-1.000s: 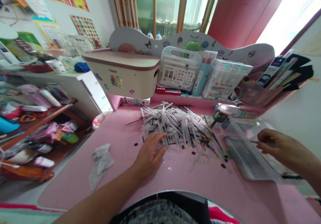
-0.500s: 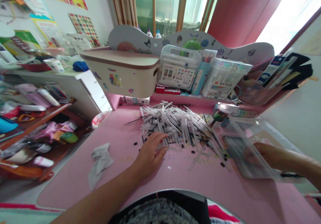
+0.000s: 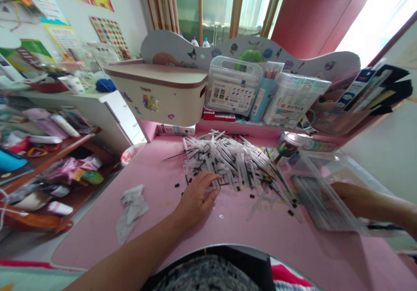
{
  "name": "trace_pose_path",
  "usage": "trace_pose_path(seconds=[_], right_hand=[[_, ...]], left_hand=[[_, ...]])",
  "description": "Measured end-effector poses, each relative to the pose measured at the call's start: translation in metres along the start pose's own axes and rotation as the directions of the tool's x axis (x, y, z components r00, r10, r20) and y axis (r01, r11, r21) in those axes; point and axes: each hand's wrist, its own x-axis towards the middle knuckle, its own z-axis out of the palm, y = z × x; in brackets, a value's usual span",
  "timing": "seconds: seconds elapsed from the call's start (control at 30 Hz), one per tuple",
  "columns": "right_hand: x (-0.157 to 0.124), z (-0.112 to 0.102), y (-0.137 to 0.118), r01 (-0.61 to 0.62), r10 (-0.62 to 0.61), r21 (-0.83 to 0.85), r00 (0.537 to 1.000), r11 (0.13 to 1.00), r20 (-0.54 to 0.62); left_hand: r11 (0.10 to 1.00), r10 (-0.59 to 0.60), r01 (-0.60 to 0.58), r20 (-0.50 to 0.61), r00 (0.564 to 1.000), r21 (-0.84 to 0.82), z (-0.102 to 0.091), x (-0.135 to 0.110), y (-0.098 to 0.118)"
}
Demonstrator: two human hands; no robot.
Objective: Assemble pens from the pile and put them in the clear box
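Observation:
A big heap of white pen barrels and thin black refills [image 3: 228, 160] lies in the middle of the pink desk [image 3: 163, 234]. My left hand [image 3: 197, 195] rests palm down at the heap's near left edge, fingers stretched onto the pens. My right hand [image 3: 345, 195] is inside a clear plastic box [image 3: 322, 195] at the right, seen through its wall; its fingers are blurred behind the plastic. Dark pens lie in rows in that box. Small black caps [image 3: 251, 196] are scattered around the heap.
A crumpled grey cloth [image 3: 132, 208] lies at the left of the desk. A cream lidded bin [image 3: 159, 93], marker cases [image 3: 233, 87] and a tin can [image 3: 286, 145] stand at the back. A cluttered shelf [image 3: 48, 152] stands on the left.
My right hand has dropped from above the clear box down into it. My left hand has stayed at the heap's edge, shifting only slightly.

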Motion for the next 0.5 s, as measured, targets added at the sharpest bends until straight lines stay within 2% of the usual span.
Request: trace_pose_path(seconds=[0.13,0.2,0.27,0.37,0.43,0.5], right_hand=[[-0.009,-0.022,0.000,0.033,-0.034,-0.048,0.999,0.998,-0.013],[-0.012,-0.034,-0.006,0.073,-0.071,-0.044,0.997,0.996,0.043],[-0.016,-0.037,-0.021,0.146,-0.144,-0.004,0.980,0.989,0.140],[-0.025,-0.015,-0.054,0.258,-0.265,0.061,0.927,0.964,0.265],[-0.031,0.012,-0.073,0.273,-0.270,0.044,0.892,0.961,0.363],[-0.033,0.041,-0.085,0.263,-0.237,-0.005,0.876,0.965,0.419]], left_hand=[[1.000,-0.005,0.005,-0.017,1.000,-0.009,0.001,0.000,0.001],[1.000,-0.006,0.006,-0.015,1.000,-0.016,0.001,0.000,0.002],[1.000,-0.010,0.010,-0.012,1.000,-0.015,0.001,0.000,0.002],[1.000,-0.017,0.017,-0.013,1.000,-0.003,0.001,0.000,0.003],[1.000,-0.014,0.014,-0.018,1.000,0.000,0.001,0.000,0.002],[1.000,-0.009,0.009,-0.023,1.000,-0.001,0.001,0.000,0.000]])
